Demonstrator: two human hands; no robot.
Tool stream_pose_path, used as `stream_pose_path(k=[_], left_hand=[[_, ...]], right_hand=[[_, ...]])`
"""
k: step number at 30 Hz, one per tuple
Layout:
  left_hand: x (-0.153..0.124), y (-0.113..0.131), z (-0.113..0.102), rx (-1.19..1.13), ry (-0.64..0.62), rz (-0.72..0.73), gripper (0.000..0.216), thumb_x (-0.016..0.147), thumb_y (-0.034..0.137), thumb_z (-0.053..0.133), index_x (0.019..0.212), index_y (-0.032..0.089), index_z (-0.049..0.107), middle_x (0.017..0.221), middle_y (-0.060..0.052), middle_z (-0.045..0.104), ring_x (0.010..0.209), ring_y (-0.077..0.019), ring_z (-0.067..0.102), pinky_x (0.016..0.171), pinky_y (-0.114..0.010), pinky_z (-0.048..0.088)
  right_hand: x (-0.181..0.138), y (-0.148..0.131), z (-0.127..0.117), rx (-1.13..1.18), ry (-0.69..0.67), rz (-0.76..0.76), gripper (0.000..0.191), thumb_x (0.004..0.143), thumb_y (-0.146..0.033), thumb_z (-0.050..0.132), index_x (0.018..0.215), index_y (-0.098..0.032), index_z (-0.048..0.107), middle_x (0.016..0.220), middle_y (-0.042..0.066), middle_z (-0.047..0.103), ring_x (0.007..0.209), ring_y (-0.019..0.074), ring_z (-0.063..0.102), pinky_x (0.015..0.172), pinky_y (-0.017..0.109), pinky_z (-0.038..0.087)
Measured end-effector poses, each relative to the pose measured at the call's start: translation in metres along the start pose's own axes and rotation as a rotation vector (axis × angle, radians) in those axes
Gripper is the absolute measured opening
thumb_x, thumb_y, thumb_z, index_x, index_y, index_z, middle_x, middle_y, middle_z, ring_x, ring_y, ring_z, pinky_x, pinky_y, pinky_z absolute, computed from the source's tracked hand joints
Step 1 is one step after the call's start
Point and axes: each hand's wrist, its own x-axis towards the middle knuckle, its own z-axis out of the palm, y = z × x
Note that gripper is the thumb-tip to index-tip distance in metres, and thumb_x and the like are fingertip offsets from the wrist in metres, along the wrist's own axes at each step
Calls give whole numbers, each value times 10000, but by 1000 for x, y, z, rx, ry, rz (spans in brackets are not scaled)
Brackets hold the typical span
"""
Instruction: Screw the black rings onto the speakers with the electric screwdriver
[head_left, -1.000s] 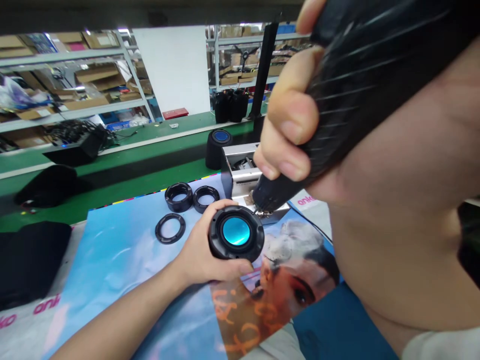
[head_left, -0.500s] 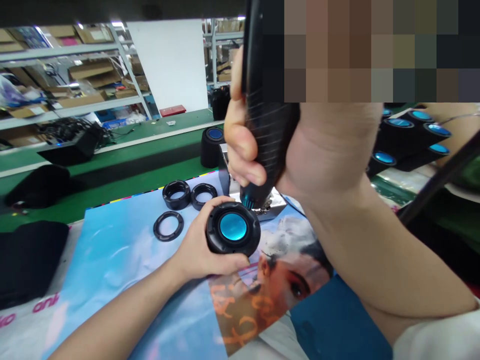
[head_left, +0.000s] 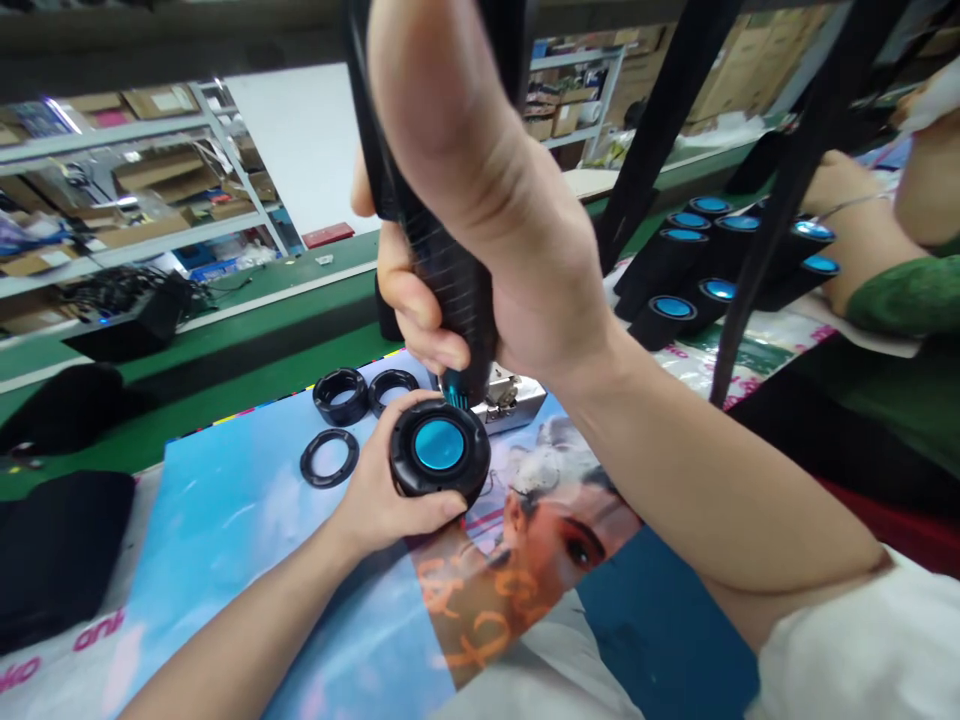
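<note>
My left hand (head_left: 379,500) grips a round black speaker unit (head_left: 439,450) with a shiny blue centre, held upright on a printed poster (head_left: 247,540). My right hand (head_left: 480,230) is wrapped around a black electric screwdriver (head_left: 442,270), held vertical, its blue-tipped nose right at the unit's far rim. Behind the nose sits a small metal box (head_left: 514,400).
Three black rings (head_left: 330,457) lie on the poster left of the unit. Several black cylinders with blue tops (head_left: 690,270) are stacked at the right, near another person's arms (head_left: 885,240). Black poles (head_left: 787,190) stand at the right. A green conveyor (head_left: 195,350) and shelves lie beyond.
My right hand has swung the screwdriver from tilted to upright and brought its nose from the metal box to the unit's rim. The view has shifted right.
</note>
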Motion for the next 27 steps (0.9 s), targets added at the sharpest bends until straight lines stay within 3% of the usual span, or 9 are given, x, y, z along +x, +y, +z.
stream_pose_path(k=[3, 6, 9, 12, 14, 19, 23, 27], left_hand=[[0, -2, 0, 12, -2, 12, 884, 656, 604, 978, 1355, 218, 599, 1297, -139, 756, 1191, -392, 754, 1049, -528, 609], [-1, -4, 0, 46, 10, 34, 913, 639, 635, 975, 1355, 211, 600, 1287, -140, 755, 1180, -386, 756, 1038, -520, 612], [0, -4, 0, 53, 18, 33, 917, 636, 670, 965, 1340, 207, 602, 1276, -139, 756, 1172, -379, 756, 1032, -510, 612], [1, -2, 0, 19, -5, 18, 906, 652, 670, 958, 1344, 205, 603, 1278, -140, 760, 1183, -377, 752, 1043, -502, 610], [0, -2, 1, -10, -22, 11, 913, 657, 656, 964, 1360, 201, 600, 1287, -147, 763, 1198, -375, 748, 1058, -496, 602], [-3, -3, 1, -34, -19, -8, 930, 653, 633, 980, 1384, 209, 590, 1317, -147, 757, 1207, -369, 747, 1064, -482, 600], [-4, -4, 1, -30, -23, 6, 941, 642, 630, 991, 1386, 218, 589, 1282, -134, 768, 1175, -364, 756, 1038, -476, 606], [-4, -5, 1, -34, -27, 2, 964, 625, 648, 995, 1385, 224, 583, 1310, -141, 755, 1197, -373, 744, 1053, -485, 596]], right_hand=[[-1, 1, 2, 11, -35, -24, 596, 832, -742, 816, 904, -210, 555, 539, -64, 507, 404, 124, 445, 347, 253, 380], [-1, 0, 6, 23, -23, 50, 652, 802, -820, 776, 895, -203, 589, 497, -72, 445, 392, 113, 413, 331, 245, 333], [-2, -8, 7, -3, 23, 16, 628, 787, -766, 841, 908, -194, 611, 478, -78, 473, 362, 113, 385, 320, 266, 296], [-10, -18, -2, 18, 47, -60, 599, 885, -774, 748, 901, -212, 541, 522, -73, 527, 378, 115, 399, 336, 263, 349], [-17, -17, -13, -2, 160, -118, 586, 935, -766, 693, 862, -225, 480, 540, -74, 509, 411, 110, 410, 358, 245, 392], [-27, 23, -38, -110, 494, -135, 571, 756, -630, 926, 792, -233, 517, 554, -57, 516, 387, 134, 462, 329, 302, 356], [-28, 62, -45, -86, 516, -107, 630, 734, -718, 903, 812, -240, 500, 540, -61, 512, 368, 115, 431, 325, 295, 319], [-29, 77, -48, -72, 486, -111, 648, 765, -772, 858, 837, -233, 505, 540, -61, 503, 355, 111, 431, 305, 278, 299]])
